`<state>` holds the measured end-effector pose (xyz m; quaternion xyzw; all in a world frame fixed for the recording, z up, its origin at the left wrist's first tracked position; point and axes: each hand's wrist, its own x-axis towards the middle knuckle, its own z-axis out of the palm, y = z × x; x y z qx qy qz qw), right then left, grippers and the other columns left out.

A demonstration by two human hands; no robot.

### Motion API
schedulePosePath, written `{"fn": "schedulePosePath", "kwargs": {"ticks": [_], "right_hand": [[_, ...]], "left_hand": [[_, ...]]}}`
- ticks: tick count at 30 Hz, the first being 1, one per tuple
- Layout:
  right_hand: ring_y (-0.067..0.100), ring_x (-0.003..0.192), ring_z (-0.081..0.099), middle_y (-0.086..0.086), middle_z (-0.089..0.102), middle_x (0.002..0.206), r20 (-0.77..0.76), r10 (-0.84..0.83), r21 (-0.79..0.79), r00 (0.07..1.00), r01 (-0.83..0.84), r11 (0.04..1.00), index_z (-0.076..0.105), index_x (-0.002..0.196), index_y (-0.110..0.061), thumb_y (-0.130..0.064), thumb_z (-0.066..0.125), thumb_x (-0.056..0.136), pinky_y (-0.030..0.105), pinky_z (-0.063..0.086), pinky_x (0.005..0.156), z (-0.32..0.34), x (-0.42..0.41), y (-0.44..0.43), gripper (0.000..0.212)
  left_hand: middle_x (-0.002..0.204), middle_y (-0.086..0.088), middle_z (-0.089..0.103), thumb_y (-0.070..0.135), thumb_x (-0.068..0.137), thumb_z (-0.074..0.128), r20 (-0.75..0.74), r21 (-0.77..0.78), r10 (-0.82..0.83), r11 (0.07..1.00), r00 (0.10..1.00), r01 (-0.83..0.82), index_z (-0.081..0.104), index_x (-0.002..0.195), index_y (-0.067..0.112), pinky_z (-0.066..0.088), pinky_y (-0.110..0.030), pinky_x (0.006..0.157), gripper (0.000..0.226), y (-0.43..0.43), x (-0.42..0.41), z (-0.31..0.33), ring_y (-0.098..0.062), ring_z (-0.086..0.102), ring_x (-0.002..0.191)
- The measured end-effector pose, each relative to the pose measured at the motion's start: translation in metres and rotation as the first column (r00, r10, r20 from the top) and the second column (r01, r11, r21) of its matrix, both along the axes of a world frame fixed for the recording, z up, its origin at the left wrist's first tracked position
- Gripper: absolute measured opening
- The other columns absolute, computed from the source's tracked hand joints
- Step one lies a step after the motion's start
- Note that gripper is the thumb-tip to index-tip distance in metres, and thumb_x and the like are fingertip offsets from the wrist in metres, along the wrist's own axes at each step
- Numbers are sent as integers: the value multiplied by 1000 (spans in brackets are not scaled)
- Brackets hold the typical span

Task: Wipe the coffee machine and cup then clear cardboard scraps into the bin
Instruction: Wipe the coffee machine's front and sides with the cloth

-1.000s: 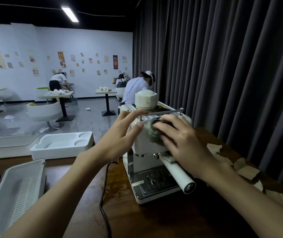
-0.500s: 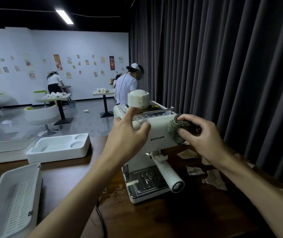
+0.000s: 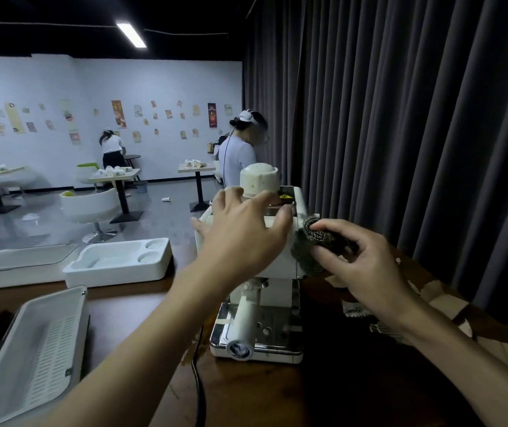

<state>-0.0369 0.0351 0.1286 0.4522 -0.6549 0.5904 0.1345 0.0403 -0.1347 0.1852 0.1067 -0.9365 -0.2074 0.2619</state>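
Coffee machine (image 3: 277, 269), white with a chromed drip base, stood near the middle of the dark wooden worktop (image 3: 141, 328), its portafilter handle (image 3: 243, 322) pointing toward the camera. A slotted white tray (image 3: 40, 349) lay at the near left of the worktop, and a moulded white foam insert (image 3: 117, 266) lay farther back, well apart from the machine. The left hand (image 3: 240, 238) rested on the machine's upper front with its fingers spread and straight, gripping nothing. The right hand (image 3: 366, 266) had its fingers curled around a dark scouring cloth (image 3: 308, 251), seemingly knitted, and held it against the machine's upper right corner. Cardboard scraps (image 3: 444, 300) lay scattered on the worktop to the right, behind the right wrist. A white cup (image 3: 258, 180) sat upside down on top of the machine, just behind the left fingertips.
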Motion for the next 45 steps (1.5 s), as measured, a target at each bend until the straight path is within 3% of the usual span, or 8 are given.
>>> {"fn": "schedulePosePath", "kwargs": {"ticks": [6,13,17,20,24,32,38,45], "right_hand": [[1,101,64,-19,68,106,2,-11,18,1000,11,1000,68,107,-27,-5,71,84,12,50,81,3,1,3,32],[11,114,60,-18,64,117,88,-49,33,995,47,998,70,110,-24,-8,73,84,45,55,88,-4,-6,18,30],[4,114,57,-6,62,117,-106,-151,42,983,156,987,71,104,-21,-2,75,80,24,46,95,-4,-5,16,31],[7,112,57,-1,61,115,-133,-154,69,979,165,984,72,105,-15,0,76,79,20,46,92,-5,0,12,30],[6,111,55,2,59,114,-168,-215,61,962,227,972,72,106,-10,1,76,79,23,45,96,-6,3,10,30],[4,108,52,1,51,111,-174,-298,26,939,307,951,70,108,-9,0,73,81,16,42,94,-13,2,3,29],[8,106,52,2,52,110,-248,-296,25,922,311,950,70,108,-8,1,75,79,12,39,94,-19,3,-9,30],[11,105,51,6,53,111,-373,-387,-75,843,388,918,68,110,-4,2,74,79,8,37,95,-23,15,-31,32]], "left_hand": [[139,-7,43,46,96,48,-151,57,-8,998,989,17,59,132,40,-15,-69,114,37,3,-8,-14,-17,-7,154],[110,5,54,41,87,48,-398,306,-144,910,906,279,80,86,20,29,-54,113,38,-20,-7,-11,-10,45,129],[111,3,51,35,89,50,-406,320,-204,881,891,348,79,83,15,40,-36,99,36,-26,0,-7,-17,48,127],[127,-1,42,39,100,47,-229,43,-87,994,970,99,74,91,21,28,-47,110,34,-18,2,-9,-23,37,131],[130,-9,32,59,99,30,-123,-169,95,979,988,-115,52,122,48,28,-47,98,34,2,19,-18,-30,30,129],[111,-10,48,56,96,47,-89,-51,-78,996,993,74,39,131,38,44,-49,93,40,5,22,-24,-36,49,110],[98,1,59,45,91,60,-173,7,-224,974,959,228,45,111,42,41,-28,65,25,-31,22,-23,-19,54,91],[136,1,47,61,83,54,-93,155,-293,940,952,304,50,130,33,41,-43,108,55,-69,18,-23,-18,49,127]]}}
